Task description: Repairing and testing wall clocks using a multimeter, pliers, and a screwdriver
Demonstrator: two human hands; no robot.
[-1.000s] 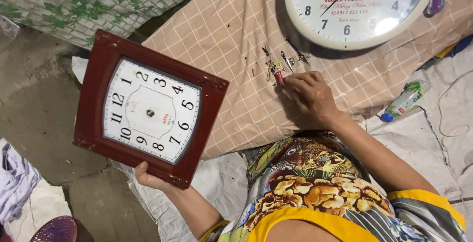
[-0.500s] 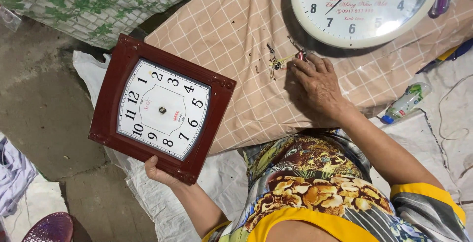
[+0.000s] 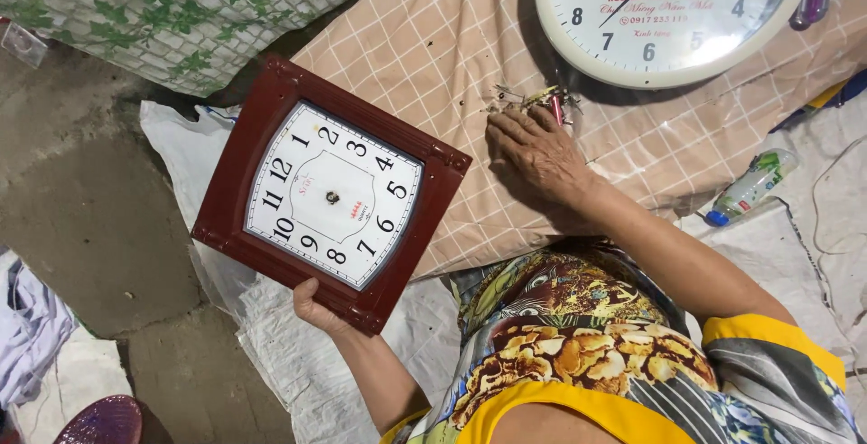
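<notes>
1. Head view: the left hand (image 3: pixel 318 310) grips the lower edge of a square wall clock (image 3: pixel 331 193), thumb wrapped over the dark red frame and fingers hidden behind it.
2. The square wall clock is held off the ground, face up toward the camera, out over a white woven sack (image 3: pixel 298 363) and the concrete floor (image 3: pixel 81 218), its right corner overlapping the edge of the checked cloth (image 3: pixel 424 56).
3. It is turned out of square: its twelve points to the left and slightly up, its six to the right and down, so the top-to-bottom axis runs from left to lower right. No hands show on its dial, only the centre pin.
4. The right hand (image 3: pixel 539 150) lies palm down on the checked cloth, fingers loosely spread, with the fingertips touching a small heap of tiny metal parts (image 3: pixel 533 98). Whether it pinches any of them I cannot tell.
5. Just beyond the heap lies a round white clock (image 3: pixel 673 10), face up, partly cut off by the top edge.
6. A small plastic bottle (image 3: pixel 751 186) lies on its side to the right, well apart from both hands.
7. A leaf-patterned cloth (image 3: pixel 181 10) covers the upper left.
</notes>
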